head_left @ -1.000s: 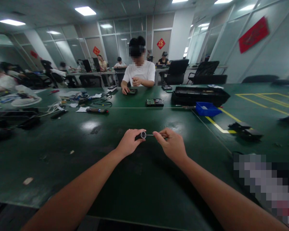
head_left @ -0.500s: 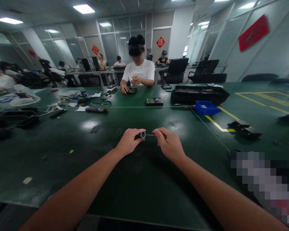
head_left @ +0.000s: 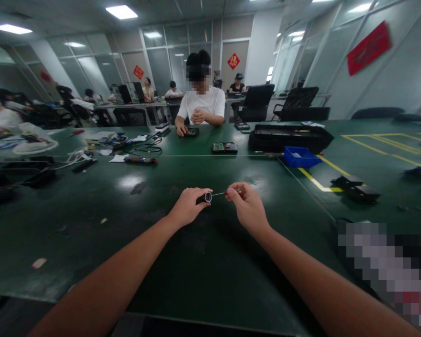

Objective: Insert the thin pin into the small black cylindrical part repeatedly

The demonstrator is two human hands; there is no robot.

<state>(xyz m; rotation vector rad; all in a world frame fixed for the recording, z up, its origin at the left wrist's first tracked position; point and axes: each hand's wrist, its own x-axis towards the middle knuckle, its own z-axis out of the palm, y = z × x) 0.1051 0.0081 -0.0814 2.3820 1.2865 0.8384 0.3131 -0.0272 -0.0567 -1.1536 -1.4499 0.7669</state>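
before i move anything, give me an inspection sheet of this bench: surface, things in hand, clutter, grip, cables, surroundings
surface: green table, glossy, with yellow lines on the right and a pale scrap near the front left
things in hand: black cylinder with a ringed open end; thin tool pointing at it, contact unclear
clutter: blue bin, black tray, circuit-board unit, further items on the left
grip: left hand holds the cylinder, right hand the tool
cables: white cable and dark ones, far left
surroundings: person in white shirt seated opposite, more people behind
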